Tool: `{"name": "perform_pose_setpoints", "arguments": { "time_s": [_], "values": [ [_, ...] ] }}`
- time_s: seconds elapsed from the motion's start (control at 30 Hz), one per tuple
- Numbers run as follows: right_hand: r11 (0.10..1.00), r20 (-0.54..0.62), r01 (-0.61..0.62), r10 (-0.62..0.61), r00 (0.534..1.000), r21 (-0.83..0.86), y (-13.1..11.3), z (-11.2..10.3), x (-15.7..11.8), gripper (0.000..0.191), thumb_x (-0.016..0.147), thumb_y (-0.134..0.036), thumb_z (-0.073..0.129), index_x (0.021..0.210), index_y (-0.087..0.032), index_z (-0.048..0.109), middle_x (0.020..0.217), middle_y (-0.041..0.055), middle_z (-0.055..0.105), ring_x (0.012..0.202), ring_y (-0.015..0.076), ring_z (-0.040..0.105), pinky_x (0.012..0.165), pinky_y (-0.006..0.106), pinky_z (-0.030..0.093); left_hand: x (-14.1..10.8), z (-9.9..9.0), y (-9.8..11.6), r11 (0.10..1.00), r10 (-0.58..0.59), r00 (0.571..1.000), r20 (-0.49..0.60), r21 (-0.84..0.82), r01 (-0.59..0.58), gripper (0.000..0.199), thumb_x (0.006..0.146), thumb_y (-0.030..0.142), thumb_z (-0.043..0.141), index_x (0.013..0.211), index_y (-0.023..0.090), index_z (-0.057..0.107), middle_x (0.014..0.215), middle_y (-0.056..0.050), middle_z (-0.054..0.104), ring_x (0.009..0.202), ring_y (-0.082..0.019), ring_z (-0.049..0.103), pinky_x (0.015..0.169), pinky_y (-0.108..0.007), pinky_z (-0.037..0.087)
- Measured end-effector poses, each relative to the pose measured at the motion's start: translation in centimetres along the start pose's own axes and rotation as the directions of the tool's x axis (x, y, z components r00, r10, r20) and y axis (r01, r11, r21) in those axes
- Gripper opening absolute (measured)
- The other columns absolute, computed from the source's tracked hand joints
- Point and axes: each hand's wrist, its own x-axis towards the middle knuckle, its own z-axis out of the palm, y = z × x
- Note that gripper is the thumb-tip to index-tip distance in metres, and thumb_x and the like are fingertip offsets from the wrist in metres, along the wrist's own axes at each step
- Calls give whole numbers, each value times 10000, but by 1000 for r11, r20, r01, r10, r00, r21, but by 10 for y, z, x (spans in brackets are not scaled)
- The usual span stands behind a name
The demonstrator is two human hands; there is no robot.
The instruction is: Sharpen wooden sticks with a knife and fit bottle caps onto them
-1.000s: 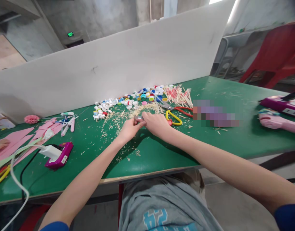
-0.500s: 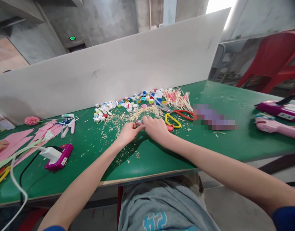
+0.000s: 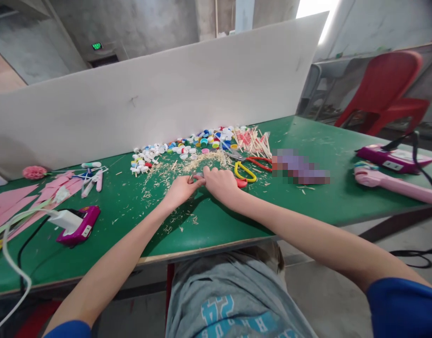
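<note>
Over the green table [image 3: 131,216], my left hand [image 3: 180,188] and my right hand [image 3: 220,184] meet fingertip to fingertip. The left fingers are pinched round a small greyish item [image 3: 196,177], too small to name. My right fingers are bent and closed against it; what they hold is hidden. Pale wood shavings [image 3: 211,161] lie just beyond and around the hands. Red-handled scissors [image 3: 258,162], a yellow handle [image 3: 247,172] and a red handle [image 3: 241,182] rest right of my right hand. Behind are many coloured bottle caps [image 3: 204,142] and thin wooden sticks [image 3: 254,142].
Left are pink sheets [image 3: 11,202], a pink flower [image 3: 34,172], glue-gun-like white tools [image 3: 92,181] and a purple power socket [image 3: 82,228] with cables. Right are another purple socket [image 3: 392,159] and a pink tool [image 3: 395,185]. A white partition [image 3: 159,103] stands behind.
The whole view has shifted slightly, so the table's things appear further left. Both hands stay together above the shavings, with nearly the same grip.
</note>
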Motion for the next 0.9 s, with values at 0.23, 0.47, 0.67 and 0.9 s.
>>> {"name": "perform_pose_setpoints", "arguments": {
  "time_s": [0.23,0.47,0.67,0.9],
  "values": [
    [999,-19,-26,26,999,-22,-2,4,-1,400,944,-430,569,1229,-149,573,1144,89,616,961,178,620,816,375,547,2,1,-5,999,26,999,26,18,-27,569,750,649,626,567,214,309,462,67,328,457,-84,275,517,-256,189],
    [996,3,-65,65,998,-62,-7,-3,-2,393,948,-433,561,1220,-149,576,1112,82,626,937,172,625,798,367,550,2,-2,-1,998,44,998,40,50,-46,608,735,669,630,508,203,312,468,63,322,486,-81,249,537,-274,162],
    [992,14,-82,83,996,-93,-11,-4,-3,393,951,-434,558,1223,-151,574,1101,78,629,924,168,627,789,362,552,2,-3,-4,998,59,997,46,27,-60,602,754,655,623,492,206,319,461,63,320,474,-86,264,536,-282,165],
    [976,-19,-183,182,983,-115,5,-3,9,392,951,-438,556,1201,-136,585,1075,78,636,911,162,631,792,357,551,-4,10,6,998,67,994,-82,-2,-68,582,834,569,597,499,210,284,466,62,301,496,-91,228,550,-282,172]
  ]
}}
